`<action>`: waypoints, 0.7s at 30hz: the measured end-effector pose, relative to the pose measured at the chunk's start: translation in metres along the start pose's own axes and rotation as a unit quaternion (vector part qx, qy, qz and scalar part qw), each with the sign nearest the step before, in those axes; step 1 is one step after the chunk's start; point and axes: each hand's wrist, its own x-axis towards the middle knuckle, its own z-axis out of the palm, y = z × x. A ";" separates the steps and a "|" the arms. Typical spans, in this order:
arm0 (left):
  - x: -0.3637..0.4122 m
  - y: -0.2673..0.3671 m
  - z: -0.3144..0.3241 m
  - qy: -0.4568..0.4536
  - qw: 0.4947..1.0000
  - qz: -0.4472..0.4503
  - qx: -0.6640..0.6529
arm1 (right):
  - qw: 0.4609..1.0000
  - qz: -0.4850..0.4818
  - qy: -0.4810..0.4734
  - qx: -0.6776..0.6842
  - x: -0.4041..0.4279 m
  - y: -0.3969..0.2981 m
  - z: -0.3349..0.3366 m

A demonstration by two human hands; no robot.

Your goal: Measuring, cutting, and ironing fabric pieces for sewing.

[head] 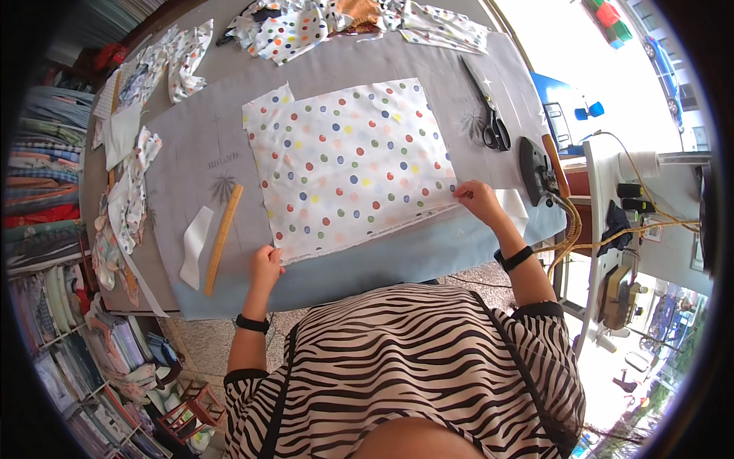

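A white fabric piece with multicoloured dots [355,160] lies spread on the cloth-covered table [189,143]. My left hand [266,267] pinches its near left corner between thumb and fingers. At the near right corner, my right hand [479,199] has its fingertips closed on the same piece. Between the two hands runs the near edge, which looks narrowly folded. Left of the fabric lie a yellow ruler [223,238] and a white strip [196,246]. A second white piece [513,211] sits partly behind my right wrist.
Black-handled scissors [493,123] and a clothes iron [534,171] with a cord [570,229] occupy the right side. Dotted fabric scraps [292,28] are heaped at the far edge, more scraps [132,189] at the left. Shelves of folded cloth [43,172] stand left; a sewing machine [619,298] is right.
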 end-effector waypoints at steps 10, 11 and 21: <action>0.001 0.091 0.018 0.135 0.933 0.172 0.286 | 0.954 -0.075 0.236 -0.169 0.009 -0.071 0.058; 0.009 0.098 0.031 0.120 0.920 0.246 0.279 | 0.964 -0.105 0.199 -0.139 0.009 -0.077 0.083; 0.015 0.092 0.076 0.048 0.889 0.330 0.315 | 0.952 -0.007 0.207 -0.225 -0.026 -0.032 0.077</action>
